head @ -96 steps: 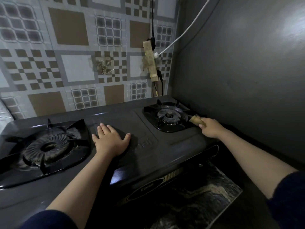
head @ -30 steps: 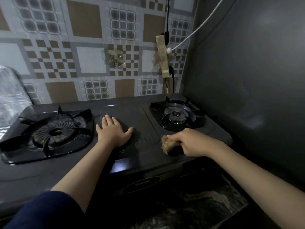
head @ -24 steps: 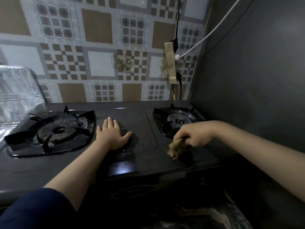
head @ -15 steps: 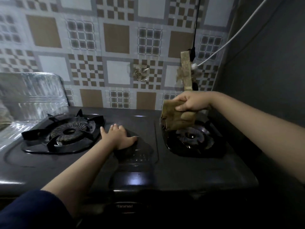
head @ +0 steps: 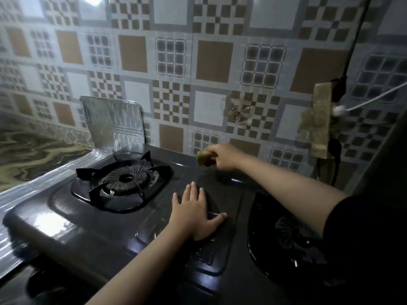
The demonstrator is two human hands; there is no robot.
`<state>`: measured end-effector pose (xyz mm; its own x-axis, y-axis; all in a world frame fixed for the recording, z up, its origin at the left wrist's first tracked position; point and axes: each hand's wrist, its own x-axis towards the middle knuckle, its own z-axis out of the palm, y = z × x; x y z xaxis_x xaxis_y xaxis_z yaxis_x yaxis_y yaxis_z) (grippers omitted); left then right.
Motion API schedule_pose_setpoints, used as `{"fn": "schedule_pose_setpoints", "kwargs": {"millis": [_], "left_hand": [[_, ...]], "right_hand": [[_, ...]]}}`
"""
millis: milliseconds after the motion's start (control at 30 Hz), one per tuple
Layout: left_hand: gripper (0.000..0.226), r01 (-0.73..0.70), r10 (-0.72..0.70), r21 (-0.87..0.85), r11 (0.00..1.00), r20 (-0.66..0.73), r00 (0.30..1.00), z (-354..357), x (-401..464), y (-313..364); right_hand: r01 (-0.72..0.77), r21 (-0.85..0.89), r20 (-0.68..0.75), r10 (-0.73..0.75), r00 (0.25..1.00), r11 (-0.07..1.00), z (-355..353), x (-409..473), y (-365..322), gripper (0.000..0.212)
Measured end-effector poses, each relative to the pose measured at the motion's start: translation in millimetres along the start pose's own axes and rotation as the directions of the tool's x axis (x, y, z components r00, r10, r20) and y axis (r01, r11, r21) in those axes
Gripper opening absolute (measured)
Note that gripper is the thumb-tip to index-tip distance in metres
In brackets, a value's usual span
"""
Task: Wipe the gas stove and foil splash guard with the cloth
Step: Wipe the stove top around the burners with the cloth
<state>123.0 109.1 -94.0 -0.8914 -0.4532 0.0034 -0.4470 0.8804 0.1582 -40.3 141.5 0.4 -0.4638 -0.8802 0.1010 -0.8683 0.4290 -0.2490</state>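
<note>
Patterned wall tiles (head: 213, 62) back the black gas stove (head: 123, 234), with the foil splash guard (head: 114, 124) upright at its far-left corner. Right hand (head: 224, 156) curls round the cloth (head: 203, 158), which juts leftward past the fingers at the stove's rear edge. Left hand (head: 195, 214) lies flat, fingers straight, mid-stove.

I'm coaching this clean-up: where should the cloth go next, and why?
Probably down onto the stove's back edge: the right hand holds the cloth bunched just above it, while the left hand lies flat, bracing the top.

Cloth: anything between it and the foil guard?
Nothing visible. The right hand holds the cloth at the stove's back edge; the strip behind the left burner to the foil guard looks open.
</note>
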Motion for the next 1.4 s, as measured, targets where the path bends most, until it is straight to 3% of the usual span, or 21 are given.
{"fn": "schedule_pose_setpoints", "kwargs": {"millis": [133,267,467,1000,1400], "left_hand": [[0.101,0.020,-0.020,-0.002,1.000,-0.027,0.999,1,3,-1],[0.101,0.025,-0.025,0.007,1.000,-0.014,1.000,0,2,-1],[0.100,0.023,-0.023,-0.014,1.000,-0.009,1.000,-1,-2,-2],[0.100,0.019,-0.020,-0.034,0.999,-0.011,1.000,-2,-1,-2],[0.100,0.010,-0.011,-0.040,0.999,-0.023,1.000,-2,-1,-2]], "right_hand": [[0.053,-0.073,0.237,-0.035,0.971,0.996,35,18,22,0.071],[0.067,-0.019,0.305,-0.058,0.951,0.998,34,9,42,0.081],[0.047,-0.034,0.337,-0.033,0.941,0.998,20,-11,72,0.081],[-0.202,-0.004,0.393,0.187,0.900,0.979,-25,-87,133,0.079],[-0.305,-0.247,0.359,0.379,0.853,0.920,-46,-101,111,0.053]]}}
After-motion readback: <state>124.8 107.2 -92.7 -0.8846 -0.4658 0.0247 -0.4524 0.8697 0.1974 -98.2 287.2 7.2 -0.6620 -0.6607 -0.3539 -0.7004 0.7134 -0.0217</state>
